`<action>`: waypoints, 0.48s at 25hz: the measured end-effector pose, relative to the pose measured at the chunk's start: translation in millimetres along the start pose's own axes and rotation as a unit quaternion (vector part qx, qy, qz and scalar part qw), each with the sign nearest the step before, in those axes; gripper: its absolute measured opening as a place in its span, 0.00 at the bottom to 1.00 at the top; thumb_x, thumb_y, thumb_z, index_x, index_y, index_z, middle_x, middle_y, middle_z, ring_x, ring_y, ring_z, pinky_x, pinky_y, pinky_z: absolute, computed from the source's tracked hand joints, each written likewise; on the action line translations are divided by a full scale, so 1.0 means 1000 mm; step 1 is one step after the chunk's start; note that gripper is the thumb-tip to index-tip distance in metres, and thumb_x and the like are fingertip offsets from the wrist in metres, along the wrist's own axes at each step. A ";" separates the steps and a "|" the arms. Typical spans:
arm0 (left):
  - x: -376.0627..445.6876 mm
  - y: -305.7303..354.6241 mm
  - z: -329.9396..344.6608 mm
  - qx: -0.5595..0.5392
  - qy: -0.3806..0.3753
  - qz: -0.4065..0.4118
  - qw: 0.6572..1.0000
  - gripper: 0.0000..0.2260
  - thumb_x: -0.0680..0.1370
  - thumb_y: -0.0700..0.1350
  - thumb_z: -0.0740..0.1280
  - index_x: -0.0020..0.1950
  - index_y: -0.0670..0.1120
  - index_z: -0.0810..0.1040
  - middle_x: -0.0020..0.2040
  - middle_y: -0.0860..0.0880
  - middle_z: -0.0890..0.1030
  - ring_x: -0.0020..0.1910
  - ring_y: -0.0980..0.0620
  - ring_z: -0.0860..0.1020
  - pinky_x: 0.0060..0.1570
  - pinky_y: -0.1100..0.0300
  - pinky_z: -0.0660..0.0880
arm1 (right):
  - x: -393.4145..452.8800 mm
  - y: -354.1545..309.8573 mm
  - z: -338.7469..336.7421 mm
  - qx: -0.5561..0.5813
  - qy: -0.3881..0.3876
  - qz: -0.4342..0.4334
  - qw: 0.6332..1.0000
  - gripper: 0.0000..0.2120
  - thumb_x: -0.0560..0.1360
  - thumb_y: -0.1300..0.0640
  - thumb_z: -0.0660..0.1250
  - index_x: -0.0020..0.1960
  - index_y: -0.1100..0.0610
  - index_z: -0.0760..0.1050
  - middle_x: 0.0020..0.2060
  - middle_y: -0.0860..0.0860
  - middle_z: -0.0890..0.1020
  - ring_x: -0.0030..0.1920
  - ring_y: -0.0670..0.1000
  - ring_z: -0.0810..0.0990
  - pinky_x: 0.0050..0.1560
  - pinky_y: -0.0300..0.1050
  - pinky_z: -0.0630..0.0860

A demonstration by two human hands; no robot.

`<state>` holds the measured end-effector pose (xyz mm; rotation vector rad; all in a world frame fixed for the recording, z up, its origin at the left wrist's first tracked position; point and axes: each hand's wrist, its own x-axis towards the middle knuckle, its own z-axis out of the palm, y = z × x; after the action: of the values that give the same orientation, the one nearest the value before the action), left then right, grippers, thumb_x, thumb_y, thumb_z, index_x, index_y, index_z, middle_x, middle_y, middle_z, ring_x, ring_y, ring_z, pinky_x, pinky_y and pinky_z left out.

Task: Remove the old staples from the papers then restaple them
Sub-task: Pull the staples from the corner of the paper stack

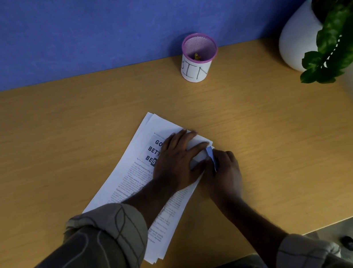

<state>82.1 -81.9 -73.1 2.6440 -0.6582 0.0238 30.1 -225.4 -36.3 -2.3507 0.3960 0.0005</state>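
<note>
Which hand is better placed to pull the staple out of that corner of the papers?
Right, most likely. The right hand already grips a small blue tool at the corner of the papers, while the left hand lies flat on them, pinning them down.

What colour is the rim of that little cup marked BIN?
Pinkish purple, above a white label, on the cup; the head view shows it clearly.

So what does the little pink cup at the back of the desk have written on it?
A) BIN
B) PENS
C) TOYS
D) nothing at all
A: the white label around the pink mesh cup shows the hand-drawn letters BIN, and it stands on the desk by the blue wall, apart from the papers.
</note>
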 end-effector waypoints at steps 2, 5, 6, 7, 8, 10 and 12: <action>0.001 -0.001 0.000 -0.004 0.001 0.000 1.000 0.22 0.76 0.64 0.62 0.68 0.59 0.74 0.75 0.48 0.69 0.75 0.45 0.64 0.73 0.45 0.59 | 0.001 -0.001 0.000 0.007 0.002 0.010 1.000 0.10 0.79 0.57 0.63 0.59 0.56 0.77 0.50 0.50 0.77 0.51 0.51 0.76 0.45 0.46 0.75; 0.002 -0.001 0.000 -0.003 0.002 -0.004 1.000 0.22 0.75 0.64 0.64 0.68 0.60 0.75 0.74 0.48 0.70 0.74 0.44 0.65 0.72 0.44 0.61 | 0.002 -0.002 -0.001 0.019 -0.001 0.018 1.000 0.10 0.78 0.58 0.63 0.58 0.56 0.78 0.49 0.49 0.77 0.49 0.50 0.77 0.43 0.42 0.72; 0.002 -0.001 -0.001 -0.004 0.002 -0.005 1.000 0.22 0.75 0.64 0.64 0.67 0.60 0.75 0.74 0.48 0.70 0.74 0.44 0.65 0.72 0.45 0.61 | 0.002 -0.003 -0.002 0.028 -0.002 0.022 0.999 0.10 0.78 0.58 0.64 0.58 0.56 0.78 0.48 0.49 0.77 0.48 0.49 0.77 0.42 0.41 0.72; 0.002 0.000 -0.001 -0.006 0.003 -0.006 1.000 0.22 0.75 0.64 0.64 0.67 0.60 0.75 0.74 0.48 0.70 0.74 0.44 0.65 0.71 0.45 0.61 | 0.003 -0.003 -0.002 0.038 -0.002 0.027 0.999 0.10 0.78 0.58 0.64 0.58 0.56 0.79 0.47 0.49 0.76 0.46 0.48 0.77 0.40 0.38 0.71; 0.002 0.000 -0.002 -0.006 0.005 -0.007 1.000 0.22 0.75 0.64 0.63 0.67 0.60 0.75 0.74 0.49 0.70 0.73 0.45 0.66 0.71 0.45 0.62 | 0.003 -0.003 -0.003 0.049 -0.001 0.029 0.998 0.10 0.78 0.59 0.64 0.58 0.56 0.79 0.46 0.49 0.76 0.43 0.46 0.76 0.39 0.36 0.70; 0.003 0.001 -0.003 -0.008 0.008 -0.010 1.000 0.22 0.75 0.64 0.63 0.67 0.61 0.76 0.73 0.49 0.70 0.73 0.45 0.66 0.69 0.46 0.63 | 0.004 -0.003 -0.004 0.070 -0.001 0.030 0.997 0.10 0.78 0.60 0.65 0.57 0.56 0.80 0.44 0.49 0.75 0.40 0.43 0.75 0.38 0.35 0.69; 0.003 0.002 -0.005 -0.012 0.004 -0.016 1.000 0.22 0.75 0.64 0.63 0.67 0.61 0.75 0.74 0.50 0.69 0.73 0.45 0.66 0.69 0.46 0.63 | 0.004 -0.004 -0.006 0.086 -0.004 0.028 0.996 0.11 0.77 0.61 0.65 0.58 0.55 0.80 0.43 0.50 0.75 0.40 0.42 0.75 0.38 0.34 0.70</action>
<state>84.2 -83.1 -67.8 2.6306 -0.6085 0.0176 34.4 -228.0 -30.2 -2.1686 0.4418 0.0020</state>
